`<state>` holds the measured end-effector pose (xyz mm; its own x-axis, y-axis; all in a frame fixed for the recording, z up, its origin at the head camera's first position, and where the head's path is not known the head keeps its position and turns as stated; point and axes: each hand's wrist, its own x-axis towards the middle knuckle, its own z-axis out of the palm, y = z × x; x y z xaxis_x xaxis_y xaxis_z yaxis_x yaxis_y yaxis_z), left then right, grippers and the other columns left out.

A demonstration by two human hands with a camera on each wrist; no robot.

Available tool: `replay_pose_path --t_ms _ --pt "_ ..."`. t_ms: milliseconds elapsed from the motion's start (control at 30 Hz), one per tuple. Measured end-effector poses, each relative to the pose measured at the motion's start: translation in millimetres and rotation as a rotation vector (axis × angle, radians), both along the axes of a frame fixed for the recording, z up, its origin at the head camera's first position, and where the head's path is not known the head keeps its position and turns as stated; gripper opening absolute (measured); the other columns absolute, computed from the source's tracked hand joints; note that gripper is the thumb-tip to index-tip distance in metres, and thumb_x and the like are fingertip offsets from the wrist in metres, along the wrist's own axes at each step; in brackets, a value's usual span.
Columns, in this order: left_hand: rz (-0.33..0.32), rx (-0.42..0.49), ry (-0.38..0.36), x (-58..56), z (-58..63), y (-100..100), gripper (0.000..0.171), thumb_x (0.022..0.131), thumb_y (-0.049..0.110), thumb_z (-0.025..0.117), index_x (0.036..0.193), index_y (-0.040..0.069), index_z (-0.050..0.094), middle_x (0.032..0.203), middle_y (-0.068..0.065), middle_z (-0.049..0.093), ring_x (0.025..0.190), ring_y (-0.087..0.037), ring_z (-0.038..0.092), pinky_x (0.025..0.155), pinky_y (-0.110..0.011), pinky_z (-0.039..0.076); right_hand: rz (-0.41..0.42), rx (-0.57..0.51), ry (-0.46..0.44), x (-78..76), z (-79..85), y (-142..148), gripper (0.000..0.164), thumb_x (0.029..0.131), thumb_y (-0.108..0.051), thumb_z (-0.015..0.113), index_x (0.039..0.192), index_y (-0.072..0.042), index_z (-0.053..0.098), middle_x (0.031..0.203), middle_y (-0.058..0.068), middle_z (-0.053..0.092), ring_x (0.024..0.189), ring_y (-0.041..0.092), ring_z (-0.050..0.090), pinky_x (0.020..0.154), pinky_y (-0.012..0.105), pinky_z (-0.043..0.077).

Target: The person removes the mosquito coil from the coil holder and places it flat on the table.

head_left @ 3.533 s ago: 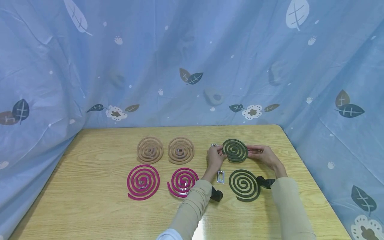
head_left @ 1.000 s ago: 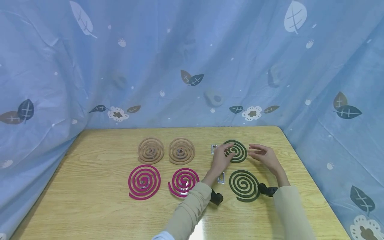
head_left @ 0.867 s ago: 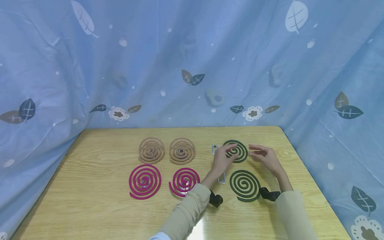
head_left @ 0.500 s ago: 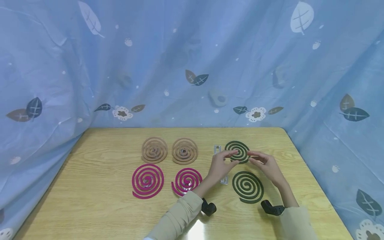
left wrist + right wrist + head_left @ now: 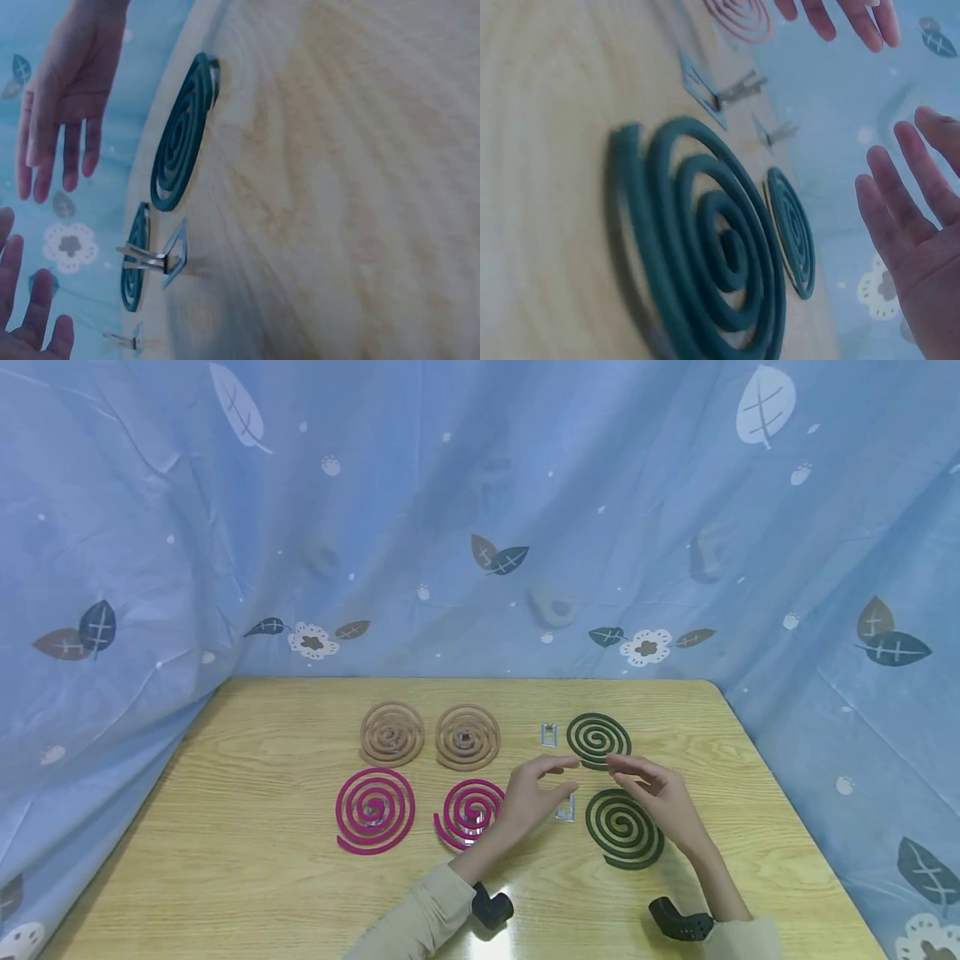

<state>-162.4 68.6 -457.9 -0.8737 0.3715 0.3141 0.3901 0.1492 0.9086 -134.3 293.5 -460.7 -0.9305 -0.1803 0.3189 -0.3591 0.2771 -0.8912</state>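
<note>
Both hands hover over the table with nothing in them, fingers loosely bent. My left hand (image 5: 527, 797) is left of the green coils, near a small metal coil stand (image 5: 572, 808). My right hand (image 5: 663, 797) is over the gap between the far green mosquito coil (image 5: 597, 739) and the near green mosquito coil (image 5: 622, 827), overlapping both slightly in the head view. In the right wrist view the near coil (image 5: 731, 251) appears large beside the open right hand (image 5: 922, 247). The left wrist view shows an upright-pronged stand (image 5: 163, 261) beside the green coils.
Left on the wooden table (image 5: 247, 827) lie two tan coils (image 5: 392, 735) in the back row and two magenta coils (image 5: 375, 810) in front, with stands showing through them. Another bare stand (image 5: 549, 744) is left of the far green coil. A blue leaf-patterned curtain (image 5: 420, 527) surrounds the table.
Earlier both hands held the far green coil by its edges; now it lies released on the table. The hands have drawn back toward the person, and the view has shifted slightly.
</note>
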Motion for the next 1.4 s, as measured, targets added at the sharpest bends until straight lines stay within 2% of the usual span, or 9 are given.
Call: replay_pose_path --t_ms 233,367,500,600,767,967,1033,1200,1400 --pt "0.010 -0.001 -0.029 11.5 -2.1 -25.1 0.031 0.086 0.007 0.071 0.117 0.006 0.068 0.112 -0.005 0.070 0.106 -0.031 0.061 0.099 -0.033 0.048 0.057 -0.003 0.022 11.3 1.9 -15.7 0.029 0.094 0.005 0.055 0.122 0.009 0.057 0.120 0.004 0.063 0.105 0.011 0.061 0.088 0.023 0.055" --pt "0.008 0.006 -0.052 17.1 -2.8 -38.1 0.032 0.087 0.010 0.071 0.118 0.008 0.068 0.114 -0.003 0.069 0.107 -0.028 0.061 0.099 -0.036 0.048 0.081 -0.018 0.039 15.5 0.9 -24.9 0.031 0.093 0.007 0.055 0.123 0.007 0.058 0.119 0.002 0.064 0.104 0.015 0.061 0.087 0.019 0.054" --pt "0.010 0.019 -0.088 22.7 -3.9 -51.0 0.032 0.086 0.007 0.070 0.118 0.008 0.067 0.114 -0.002 0.069 0.102 -0.026 0.061 0.075 -0.023 0.052 0.102 -0.016 0.039 19.2 -3.8 -36.5 0.030 0.092 0.007 0.057 0.122 0.004 0.060 0.117 0.014 0.063 0.103 0.016 0.062 0.086 0.019 0.054" --pt "0.025 0.004 -0.113 26.2 -4.6 -61.3 0.032 0.086 0.005 0.070 0.118 0.007 0.068 0.113 -0.005 0.069 0.082 -0.020 0.060 0.056 -0.015 0.041 0.118 -0.027 0.030 21.4 -6.1 -45.5 0.028 0.092 0.006 0.057 0.120 0.004 0.061 0.116 0.024 0.060 0.103 0.015 0.062 0.086 0.020 0.054" --pt "0.022 -0.010 -0.110 29.2 -6.0 -80.4 0.032 0.086 0.004 0.069 0.118 0.004 0.066 0.104 -0.011 0.069 0.068 -0.012 0.049 0.056 -0.015 0.042 0.171 -0.054 0.045 23.4 -8.5 -57.2 0.028 0.092 0.009 0.054 0.120 0.007 0.059 0.115 0.027 0.059 0.103 0.014 0.061 0.084 0.022 0.055" --pt "0.024 -0.005 -0.156 29.0 -10.3 -108.0 0.033 0.088 0.007 0.068 0.121 0.005 0.065 0.106 -0.012 0.067 0.084 -0.022 0.063 0.067 -0.018 0.054 0.210 -0.053 0.020 26.2 -12.8 -69.3 0.027 0.092 0.008 0.055 0.119 0.006 0.061 0.116 0.022 0.062 0.103 0.017 0.062 0.083 0.028 0.058" --pt "0.041 0.008 -0.153 27.6 -11.5 -117.1 0.034 0.088 0.006 0.068 0.121 0.003 0.064 0.113 -0.014 0.067 0.098 -0.027 0.064 0.081 -0.028 0.057 0.225 -0.044 0.008 27.1 -14.2 -73.2 0.027 0.093 0.007 0.055 0.118 0.005 0.061 0.115 0.021 0.062 0.103 0.017 0.062 0.083 0.028 0.058" --pt "0.093 0.005 -0.149 24.6 -13.8 -135.0 0.033 0.087 0.004 0.068 0.119 0.002 0.065 0.118 -0.014 0.065 0.115 -0.032 0.059 0.099 -0.045 0.049 0.275 -0.046 -0.005 27.3 -18.1 -83.3 0.027 0.091 0.008 0.056 0.118 0.005 0.062 0.114 0.025 0.061 0.102 0.019 0.062 0.086 0.027 0.057" --pt "0.104 -0.044 -0.153 23.0 -17.2 -145.6 0.034 0.086 0.001 0.069 0.120 0.002 0.064 0.118 -0.015 0.065 0.115 -0.033 0.057 0.102 -0.042 0.046 0.312 -0.020 -0.023 26.7 -25.2 -96.8 0.027 0.090 0.006 0.059 0.116 0.003 0.063 0.113 0.021 0.063 0.099 0.018 0.063 0.082 0.030 0.058"
